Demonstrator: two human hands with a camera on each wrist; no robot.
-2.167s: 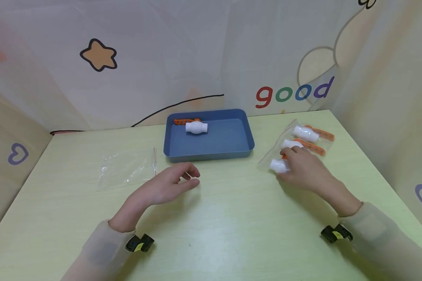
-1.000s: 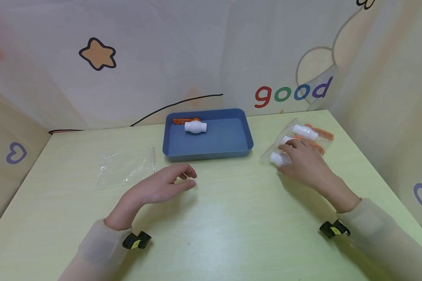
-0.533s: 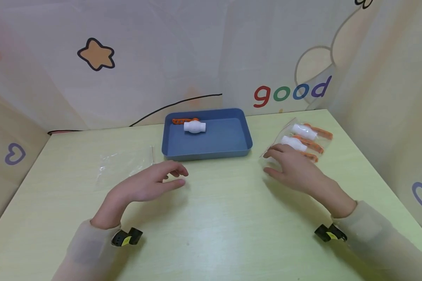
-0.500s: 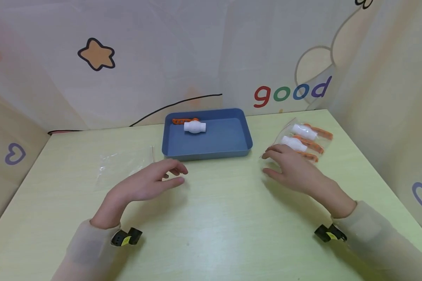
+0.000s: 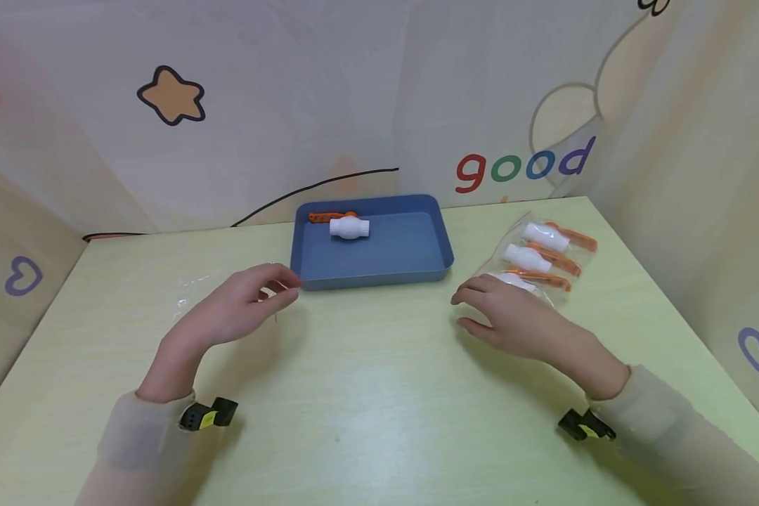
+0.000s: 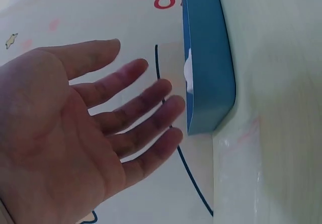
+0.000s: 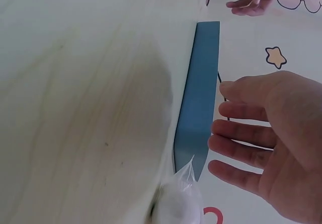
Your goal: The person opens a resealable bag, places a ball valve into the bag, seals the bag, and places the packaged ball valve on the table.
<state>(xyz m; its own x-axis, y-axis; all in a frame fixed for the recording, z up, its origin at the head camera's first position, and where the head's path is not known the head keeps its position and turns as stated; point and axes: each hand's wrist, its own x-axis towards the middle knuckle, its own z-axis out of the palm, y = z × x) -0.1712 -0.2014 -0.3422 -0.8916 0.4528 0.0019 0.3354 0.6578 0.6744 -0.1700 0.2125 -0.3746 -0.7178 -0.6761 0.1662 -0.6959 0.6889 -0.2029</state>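
Note:
My left hand [image 5: 234, 306] hovers over a flat clear zip bag [image 5: 192, 287] at the left, its fingers loosely bent and holding nothing; it covers much of that bag. My right hand [image 5: 512, 316] is just in front of a second clear bag [image 5: 500, 249], relaxed, with nothing in the fingers. Inside this bag lie three white ball valves [image 5: 528, 258] with orange handles [image 5: 563, 263]; the hand partly hides the nearest one. A blue tray [image 5: 379, 263] stands between the hands at the back. In its rear left corner rests a white valve [image 5: 349, 227] with an orange handle [image 5: 327, 217].
The light wooden table [image 5: 367, 393] meets a printed cloth backdrop [image 5: 329, 98] behind the tray. Cloth also hangs along the left and right sides. In the left wrist view the tray wall [image 6: 214, 58] stands close beyond the fingertips.
My right hand has let go of the bag of valves and drawn back toward the middle, baring the nearest valve. My left hand has moved left over the flat bag.

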